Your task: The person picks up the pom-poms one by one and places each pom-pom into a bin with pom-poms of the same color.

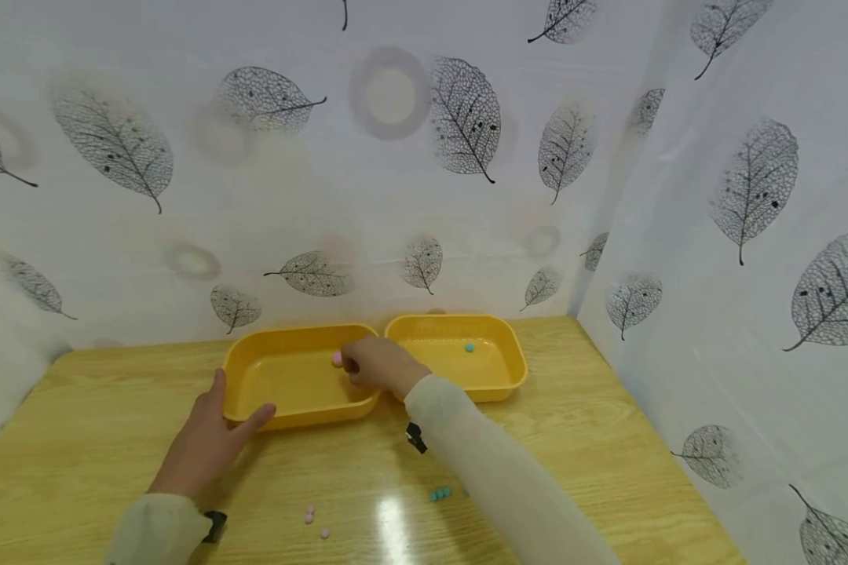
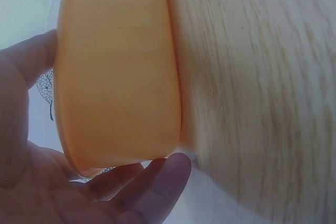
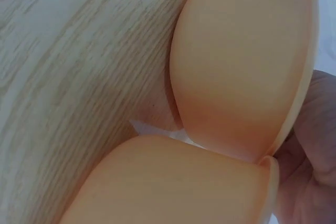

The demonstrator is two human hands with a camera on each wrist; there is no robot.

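Head view, left hand (image 1: 205, 441): gripped left tray (image 1: 290, 373) by its end, probably for steadiness.
Right hand (image 1: 380, 366): curled above this tray; pinching, I could not tell.
Pink piece (image 1: 336, 359): beside right hand, within tray's rim.

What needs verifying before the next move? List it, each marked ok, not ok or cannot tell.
1. Left tray steadied: ok; the left hand grips its near left corner.
2. Right hand clear of the left tray: not ok; it reaches over the right end.
3. Pink piece beside the right hand gripped: cannot tell; the contact is unclear.
4. Table free of loose pieces: not ok; pink pieces and teal pieces lie there.
5. Right tray holding a teal piece: ok; one shows.
6. All teal pieces visible: cannot tell; the right sleeve blocks part of the table.
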